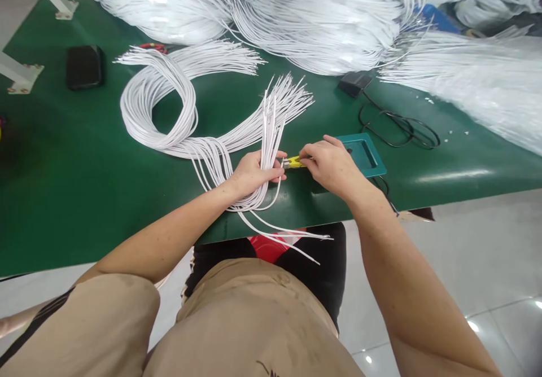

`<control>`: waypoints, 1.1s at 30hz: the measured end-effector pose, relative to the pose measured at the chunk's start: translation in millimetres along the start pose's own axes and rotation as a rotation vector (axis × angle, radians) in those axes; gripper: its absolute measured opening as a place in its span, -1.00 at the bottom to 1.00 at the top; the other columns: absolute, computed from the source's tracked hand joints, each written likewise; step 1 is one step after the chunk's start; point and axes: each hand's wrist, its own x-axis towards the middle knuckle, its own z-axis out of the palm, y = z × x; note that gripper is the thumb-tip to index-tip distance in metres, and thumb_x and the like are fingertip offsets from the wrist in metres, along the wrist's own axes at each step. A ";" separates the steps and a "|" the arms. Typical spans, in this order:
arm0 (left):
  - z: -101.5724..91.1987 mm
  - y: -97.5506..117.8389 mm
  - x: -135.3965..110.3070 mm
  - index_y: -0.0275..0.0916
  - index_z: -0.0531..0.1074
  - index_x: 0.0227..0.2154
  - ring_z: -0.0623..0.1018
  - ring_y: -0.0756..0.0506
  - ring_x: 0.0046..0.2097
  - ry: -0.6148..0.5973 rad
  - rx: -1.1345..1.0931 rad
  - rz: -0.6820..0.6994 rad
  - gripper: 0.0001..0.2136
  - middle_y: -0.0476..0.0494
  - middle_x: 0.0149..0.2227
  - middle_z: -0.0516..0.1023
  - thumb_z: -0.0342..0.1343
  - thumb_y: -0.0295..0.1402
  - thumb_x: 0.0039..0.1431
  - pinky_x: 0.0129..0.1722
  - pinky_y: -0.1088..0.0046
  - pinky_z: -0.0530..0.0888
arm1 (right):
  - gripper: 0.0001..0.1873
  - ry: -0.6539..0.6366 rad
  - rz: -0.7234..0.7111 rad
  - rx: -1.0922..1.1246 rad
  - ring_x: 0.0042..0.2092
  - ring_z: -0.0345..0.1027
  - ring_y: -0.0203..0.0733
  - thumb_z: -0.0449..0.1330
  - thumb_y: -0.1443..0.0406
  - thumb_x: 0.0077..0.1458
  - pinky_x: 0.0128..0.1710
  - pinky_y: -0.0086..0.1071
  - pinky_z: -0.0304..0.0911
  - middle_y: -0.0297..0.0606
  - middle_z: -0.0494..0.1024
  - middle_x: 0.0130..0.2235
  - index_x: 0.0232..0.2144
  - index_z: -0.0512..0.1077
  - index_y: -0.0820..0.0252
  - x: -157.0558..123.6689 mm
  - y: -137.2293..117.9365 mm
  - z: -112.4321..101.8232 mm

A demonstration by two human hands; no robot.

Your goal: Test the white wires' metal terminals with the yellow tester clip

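My left hand is closed around a bunch of white wires, whose tips stick up past the thumb and fingers. One white wire is set apart near the thumb, its end close to the metal tip of a small yellow tool. My right hand pinches this tool from the right; its exact kind is partly hidden by the fingers. The bunch belongs to a coiled bundle of white wires lying on the green table. A few loose wires hang over the table's front edge.
Large heaps of white wires cover the back of the green table. A teal tray lies beside my right hand. Behind it are a black adapter and its cable. A black box sits at left.
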 end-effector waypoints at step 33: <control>-4.9 -12.1 2.2 -0.27 0.48 -0.16 0.62 -0.08 -0.39 0.129 0.291 0.050 -0.63 -0.10 -0.32 0.60 0.29 -0.42 -0.13 -0.33 0.40 0.52 | -0.50 0.414 0.446 -0.040 0.28 0.06 0.18 -0.11 0.14 0.29 0.21 0.25 -0.18 0.04 0.32 0.21 0.18 0.26 0.20 -26.1 13.4 15.2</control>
